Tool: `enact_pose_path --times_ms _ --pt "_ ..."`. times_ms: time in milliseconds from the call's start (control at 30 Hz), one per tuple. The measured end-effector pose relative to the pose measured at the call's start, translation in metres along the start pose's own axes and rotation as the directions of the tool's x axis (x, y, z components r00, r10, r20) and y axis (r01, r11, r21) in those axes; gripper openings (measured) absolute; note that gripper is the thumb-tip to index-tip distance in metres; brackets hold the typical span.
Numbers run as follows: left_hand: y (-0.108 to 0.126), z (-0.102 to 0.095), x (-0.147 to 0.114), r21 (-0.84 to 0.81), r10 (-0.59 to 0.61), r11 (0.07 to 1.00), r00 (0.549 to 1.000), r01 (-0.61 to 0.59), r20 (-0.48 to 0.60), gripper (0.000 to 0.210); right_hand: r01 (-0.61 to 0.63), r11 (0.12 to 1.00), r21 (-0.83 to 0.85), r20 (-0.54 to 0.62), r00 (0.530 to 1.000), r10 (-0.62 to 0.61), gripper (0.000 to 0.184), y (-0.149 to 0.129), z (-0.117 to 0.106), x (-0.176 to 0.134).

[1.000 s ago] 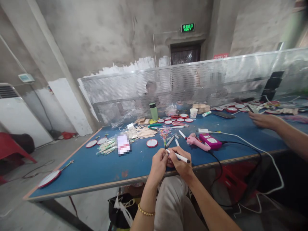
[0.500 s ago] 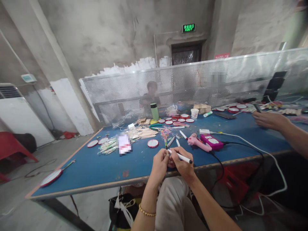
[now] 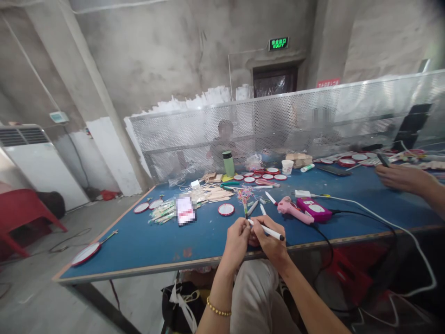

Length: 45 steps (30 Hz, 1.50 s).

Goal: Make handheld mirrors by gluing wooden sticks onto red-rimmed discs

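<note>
Where the left hand and right hand come together: at the table's near edge, above the person's lap, fingertips side by side.
Left grip: thumb and finger pinched on the lower part of a stick; the contact is partly hidden.
Right grip: fingers closed around a white pen, held as for writing; dark end outward to the right, other end at the left fingertips. Touching the stick or just short of it, cannot tell.
Stick: upper part projects beyond the left fingertips, with a green band and a dark band below it.
Rubber bands: loose heap just beyond the stick.
Markers: lying beyond the right hand, near the bands.
Glue gun: pink, on its side, right of and beyond the right hand; purple box just beside it.
Round disc: white with red rim, flat, beyond the left hand and slightly left.
Wooden strips: loose pile, farther off past that disc.
Bracelet: gold beads, on the left wrist.
Co-worker's hand: well right of the right hand, holding a dark flat object.
</note>
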<state>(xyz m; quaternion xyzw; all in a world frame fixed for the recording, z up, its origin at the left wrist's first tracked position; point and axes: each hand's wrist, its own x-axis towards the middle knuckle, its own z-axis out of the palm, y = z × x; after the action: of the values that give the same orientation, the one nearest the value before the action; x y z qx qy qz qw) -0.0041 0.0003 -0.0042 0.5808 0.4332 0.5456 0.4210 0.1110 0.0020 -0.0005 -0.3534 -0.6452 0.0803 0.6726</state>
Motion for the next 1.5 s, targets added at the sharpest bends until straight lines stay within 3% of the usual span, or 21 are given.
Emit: enact_pose_path --times_ms 300,700,900,967,1133,1300,1500 --pt "0.009 0.004 -0.004 -0.159 -0.061 0.984 0.995 0.074 0.081 0.025 -0.061 0.998 -0.011 -0.09 0.994 0.06 0.023 -0.004 -0.002 -0.001" --pt "0.009 0.007 -0.005 -0.148 -0.07 0.986 0.997 0.073 0.023 0.04 -0.13 0.984 0.121 -0.189 0.97 0.151 0.021 0.009 0.005 -0.007" --pt "0.007 0.007 -0.003 -0.141 -0.084 0.986 0.996 0.086 0.02 0.038 -0.22 0.959 0.18 -0.167 0.954 0.25 0.021 0.003 -0.008 0.0" --pt "0.006 0.007 -0.003 -0.147 -0.092 0.985 0.996 0.092 0.011 0.037 -0.262 0.948 0.181 -0.142 0.947 0.288 0.022 0.002 -0.016 0.002" --pt "0.008 0.005 -0.003 -0.146 -0.095 0.985 0.995 0.095 0.009 0.033 -0.284 0.949 0.139 0.043 0.959 0.281 0.028 0.007 -0.032 0.003" --pt "0.011 0.003 -0.003 -0.138 -0.092 0.986 0.995 0.097 0.043 0.033 -0.286 0.95 0.128 0.153 0.952 0.266 0.033 0.012 -0.031 0.0" --pt "0.011 0.002 -0.003 -0.115 -0.072 0.99 0.997 0.076 0.042 0.033 -0.227 0.964 0.14 0.198 0.96 0.198 0.033 0.012 -0.03 -0.002"
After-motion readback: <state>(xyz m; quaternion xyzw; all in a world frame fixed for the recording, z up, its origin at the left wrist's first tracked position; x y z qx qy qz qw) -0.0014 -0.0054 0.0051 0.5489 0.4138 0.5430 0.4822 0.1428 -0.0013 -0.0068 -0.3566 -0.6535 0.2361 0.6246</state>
